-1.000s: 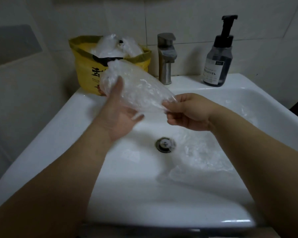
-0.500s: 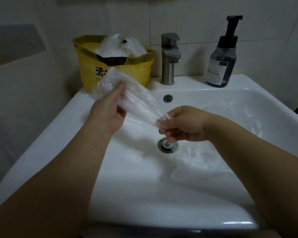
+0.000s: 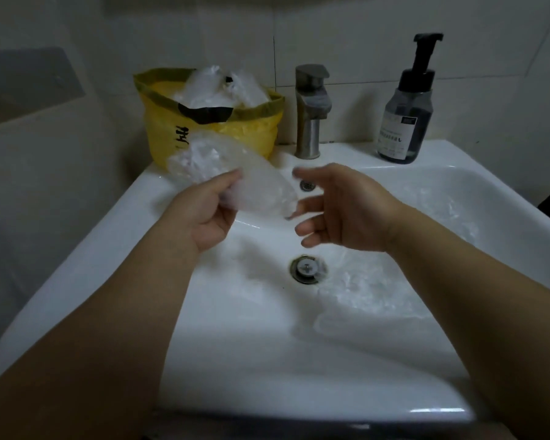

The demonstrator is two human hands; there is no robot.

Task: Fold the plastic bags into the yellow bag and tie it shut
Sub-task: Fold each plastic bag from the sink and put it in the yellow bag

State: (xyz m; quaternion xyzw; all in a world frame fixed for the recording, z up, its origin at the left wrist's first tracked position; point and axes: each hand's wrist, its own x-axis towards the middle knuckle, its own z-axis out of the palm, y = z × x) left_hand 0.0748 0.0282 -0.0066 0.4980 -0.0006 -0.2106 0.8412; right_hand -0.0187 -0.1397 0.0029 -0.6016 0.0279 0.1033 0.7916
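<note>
Two hands are in view: the left hand (image 3: 204,217) pinches one clear plastic bag (image 3: 254,188), and the right hand (image 3: 340,211) has loose fingers and holds nothing. One yellow bag (image 3: 258,128) stands at 11 o'clock on the rim of the one sink (image 3: 77,281). The crumpled clear bags (image 3: 216,87) stuffed in its top show at least two lumps, but the exact count is unclear. More clear plastic (image 3: 378,281) lies in the basin at 4 o'clock from the one drain (image 3: 305,269); how many bags cannot be told. There is one overflow hole (image 3: 307,185), one tap (image 3: 310,112) at 12 o'clock and one pump bottle (image 3: 405,112) at 1 o'clock.
</note>
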